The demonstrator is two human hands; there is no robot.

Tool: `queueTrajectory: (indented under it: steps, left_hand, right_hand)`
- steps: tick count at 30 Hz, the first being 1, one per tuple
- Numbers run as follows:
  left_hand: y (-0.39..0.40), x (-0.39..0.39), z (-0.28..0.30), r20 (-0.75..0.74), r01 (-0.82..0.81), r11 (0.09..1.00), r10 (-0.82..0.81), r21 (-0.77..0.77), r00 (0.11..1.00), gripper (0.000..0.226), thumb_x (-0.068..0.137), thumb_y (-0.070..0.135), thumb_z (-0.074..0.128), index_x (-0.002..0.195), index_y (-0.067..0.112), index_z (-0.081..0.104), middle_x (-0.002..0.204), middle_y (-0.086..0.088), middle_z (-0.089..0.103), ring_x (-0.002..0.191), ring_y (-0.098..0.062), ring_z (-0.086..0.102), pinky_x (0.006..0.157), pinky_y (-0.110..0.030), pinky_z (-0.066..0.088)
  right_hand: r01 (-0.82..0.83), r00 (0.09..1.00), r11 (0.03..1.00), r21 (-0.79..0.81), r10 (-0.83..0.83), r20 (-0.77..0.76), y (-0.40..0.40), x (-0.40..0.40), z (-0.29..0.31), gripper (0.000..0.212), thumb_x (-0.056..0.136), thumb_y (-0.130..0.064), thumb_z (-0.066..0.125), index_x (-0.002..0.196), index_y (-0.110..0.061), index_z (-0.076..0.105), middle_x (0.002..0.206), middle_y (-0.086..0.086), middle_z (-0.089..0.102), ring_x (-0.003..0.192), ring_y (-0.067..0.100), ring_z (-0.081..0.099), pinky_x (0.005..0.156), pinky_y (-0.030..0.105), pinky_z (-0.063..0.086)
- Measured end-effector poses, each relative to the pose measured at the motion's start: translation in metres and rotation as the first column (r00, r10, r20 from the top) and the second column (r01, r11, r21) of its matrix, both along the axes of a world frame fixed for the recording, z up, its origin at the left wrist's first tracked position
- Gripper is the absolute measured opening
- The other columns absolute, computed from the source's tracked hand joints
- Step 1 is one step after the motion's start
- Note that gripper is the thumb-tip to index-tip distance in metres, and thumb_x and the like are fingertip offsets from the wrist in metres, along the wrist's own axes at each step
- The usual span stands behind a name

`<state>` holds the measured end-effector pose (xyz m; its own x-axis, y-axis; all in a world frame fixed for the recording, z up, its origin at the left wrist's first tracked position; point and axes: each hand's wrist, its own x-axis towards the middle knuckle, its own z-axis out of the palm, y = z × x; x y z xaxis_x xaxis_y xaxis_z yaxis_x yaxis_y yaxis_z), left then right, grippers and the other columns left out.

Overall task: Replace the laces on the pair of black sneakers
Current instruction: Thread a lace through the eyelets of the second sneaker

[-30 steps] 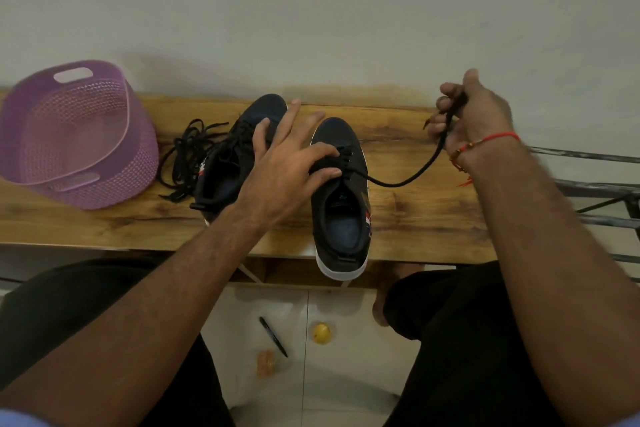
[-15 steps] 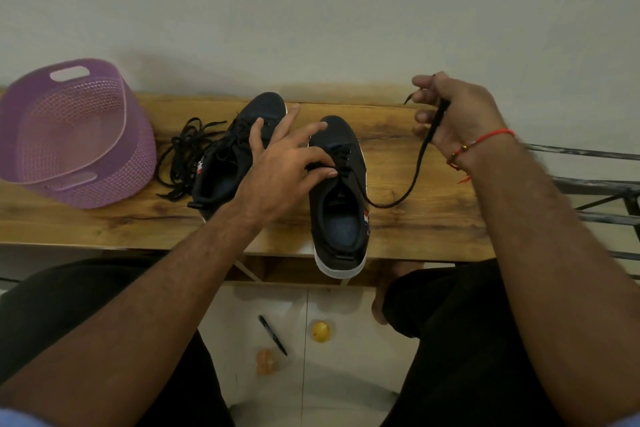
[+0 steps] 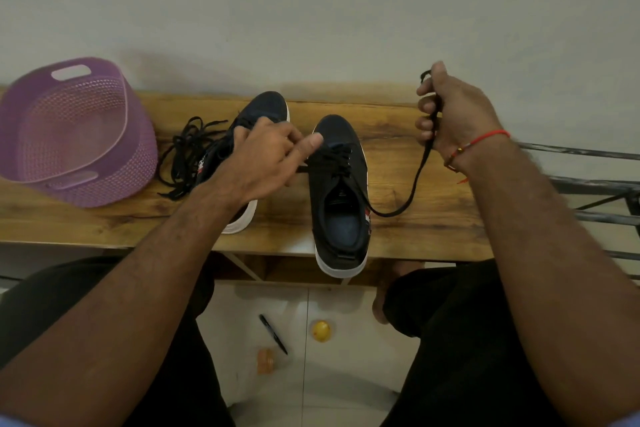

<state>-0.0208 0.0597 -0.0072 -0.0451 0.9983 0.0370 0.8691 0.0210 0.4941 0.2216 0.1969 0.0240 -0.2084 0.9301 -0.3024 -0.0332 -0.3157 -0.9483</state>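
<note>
Two black sneakers with white soles stand side by side on a wooden bench. My right hand grips the free end of a black lace and holds it up to the right; the lace hangs slack down to the upper eyelets of the right sneaker, which is partly laced. My left hand hovers over the left sneaker with fingers loosely curled and thumb pointing at the right sneaker. It hides most of the left sneaker's top. I cannot tell whether it touches anything.
A bundle of loose black laces lies left of the left sneaker. A purple plastic basket sits tipped at the bench's left end. A metal rack stands to the right. On the floor lie a pen and small objects.
My left hand has come off the right sneaker and moved left over the left sneaker. My right hand moved slightly inward, and the lace went from taut to slack.
</note>
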Motion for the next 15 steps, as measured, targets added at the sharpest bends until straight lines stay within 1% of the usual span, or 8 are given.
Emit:
queueTrajectory:
  steps: [3, 5, 6, 7, 9, 11, 13, 15]
  left_hand:
    - [-0.001, -0.008, 0.013, 0.245, -0.106, 0.986, 0.072, 0.131, 0.967, 0.069, 0.105, 0.060, 0.026, 0.089, 0.014, 0.074, 0.053, 0.012, 0.061, 0.062, 0.003, 0.061, 0.091, -0.045, 0.047]
    - [0.000, -0.012, 0.022, 0.443, -0.209, 0.971, 0.140, 0.112, 0.886, 0.074, 0.108, 0.053, 0.026, 0.083, 0.001, 0.073, 0.057, 0.017, 0.063, 0.056, 0.000, 0.061, 0.080, -0.034, 0.050]
    - [-0.001, -0.012, 0.027, 0.466, -0.238, 0.966, 0.165, 0.102, 0.869, 0.077, 0.107, 0.054, 0.027, 0.078, -0.001, 0.072, 0.060, 0.019, 0.066, 0.059, -0.002, 0.062, 0.080, -0.033, 0.051]
    - [0.000, -0.014, 0.027, 0.430, -0.245, 0.965, 0.181, 0.098, 0.885, 0.076, 0.105, 0.058, 0.030, 0.071, 0.004, 0.071, 0.066, 0.017, 0.069, 0.065, -0.005, 0.065, 0.086, -0.037, 0.051]
    - [-0.001, -0.016, 0.021, 0.172, -0.207, 0.973, 0.188, 0.104, 0.967, 0.064, 0.099, 0.065, 0.042, 0.065, 0.020, 0.072, 0.084, 0.011, 0.073, 0.085, -0.009, 0.067, 0.098, -0.048, 0.046]
    - [-0.001, -0.012, 0.008, -0.102, -0.182, 0.978, 0.193, 0.106, 0.976, 0.046, 0.097, 0.060, 0.052, 0.078, 0.025, 0.075, 0.102, 0.009, 0.071, 0.102, -0.014, 0.062, 0.102, -0.054, 0.040]
    - [0.001, 0.000, -0.003, -0.119, -0.151, 0.981, 0.165, 0.121, 0.979, 0.036, 0.096, 0.058, 0.053, 0.090, 0.028, 0.073, 0.106, 0.010, 0.068, 0.101, -0.013, 0.058, 0.099, -0.056, 0.042]
    - [0.001, 0.018, -0.007, -0.049, -0.122, 0.985, 0.129, 0.122, 0.990, 0.032, 0.096, 0.056, 0.055, 0.099, 0.029, 0.072, 0.105, 0.013, 0.067, 0.095, -0.006, 0.054, 0.098, -0.048, 0.042]
  right_hand:
    - [-0.063, 0.998, 0.996, 0.056, 0.064, -0.023, -0.006, -0.005, 0.003, 0.025, 0.104, -0.022, 0.049, 0.106, -0.010, 0.070, 0.078, 0.001, 0.063, 0.060, 0.014, 0.054, 0.056, 0.029, 0.049]
    - [-0.083, 0.995, 0.995, 0.064, 0.085, -0.043, -0.005, -0.006, 0.002, 0.029, 0.101, -0.003, 0.047, 0.117, -0.014, 0.068, 0.093, 0.006, 0.071, 0.064, 0.015, 0.059, 0.060, 0.030, 0.052]
    - [-0.079, 0.995, 0.995, 0.061, 0.082, -0.053, -0.005, -0.006, 0.001, 0.037, 0.098, 0.004, 0.046, 0.118, -0.016, 0.068, 0.097, 0.008, 0.072, 0.064, 0.016, 0.059, 0.058, 0.029, 0.052]
    - [-0.068, 0.996, 0.996, 0.059, 0.071, -0.051, -0.004, -0.007, 0.000, 0.043, 0.094, 0.009, 0.045, 0.117, -0.018, 0.070, 0.098, 0.008, 0.072, 0.063, 0.016, 0.058, 0.056, 0.029, 0.050]
    - [-0.061, 0.998, 0.996, 0.058, 0.062, -0.004, -0.002, -0.008, -0.003, 0.038, 0.092, 0.006, 0.050, 0.113, -0.016, 0.073, 0.093, 0.006, 0.069, 0.060, 0.015, 0.054, 0.052, 0.027, 0.043]
    - [-0.083, 0.996, 0.994, 0.068, 0.081, 0.031, -0.002, -0.008, -0.005, 0.021, 0.094, -0.008, 0.060, 0.108, -0.010, 0.075, 0.087, 0.003, 0.063, 0.058, 0.012, 0.048, 0.048, 0.025, 0.036]
    - [-0.131, 0.989, 0.987, 0.095, 0.123, 0.077, -0.003, -0.009, -0.008, 0.022, 0.096, -0.025, 0.064, 0.104, -0.007, 0.075, 0.079, 0.000, 0.054, 0.056, 0.010, 0.043, 0.046, 0.023, 0.034]
    - [-0.184, 0.970, 0.977, 0.106, 0.163, 0.179, -0.006, -0.010, -0.011, 0.032, 0.098, -0.037, 0.061, 0.098, -0.008, 0.075, 0.070, -0.003, 0.044, 0.054, 0.009, 0.038, 0.044, 0.023, 0.034]
